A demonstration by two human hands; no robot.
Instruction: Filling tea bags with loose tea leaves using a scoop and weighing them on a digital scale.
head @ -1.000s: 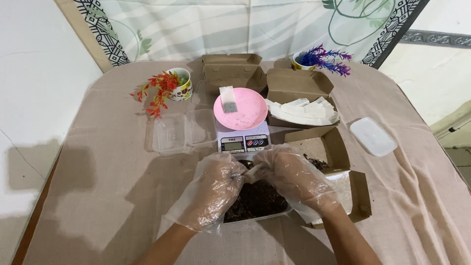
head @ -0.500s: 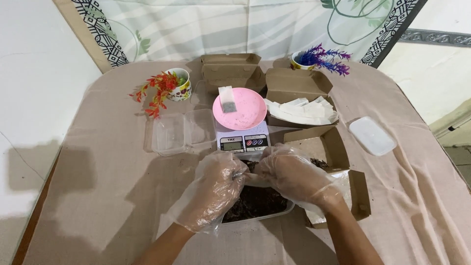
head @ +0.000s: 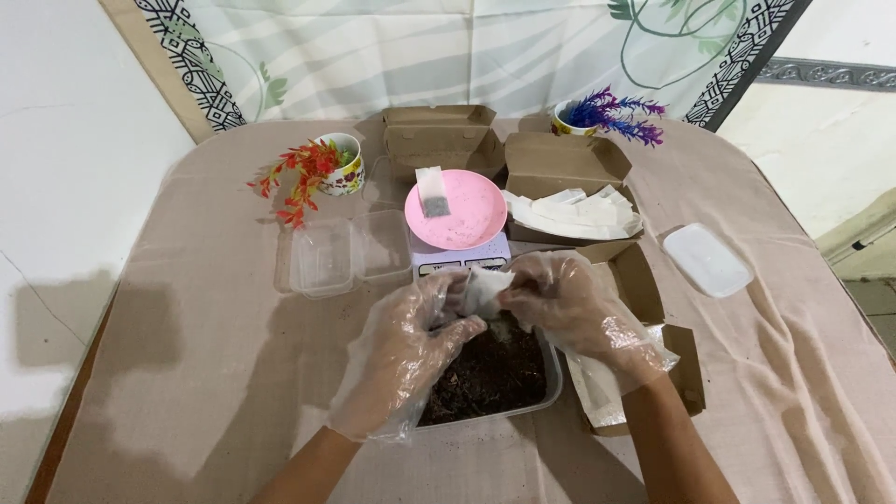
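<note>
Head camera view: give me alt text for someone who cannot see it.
Two gloved hands, left hand and right hand, hold a small white paper sachet over a clear tub of dark loose material. Behind them a scale carries a pink plate with another filled sachet, beside a cardboard box of empty sachets.

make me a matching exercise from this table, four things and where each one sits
Things:
1 pink plate
2 white lid
3 clear empty container
4 tub of dark loose material

Places:
A far right on the cloth
B under the gloved hands
C on the scale
D left of the scale

Pairs: 1-C, 2-A, 3-D, 4-B
</note>
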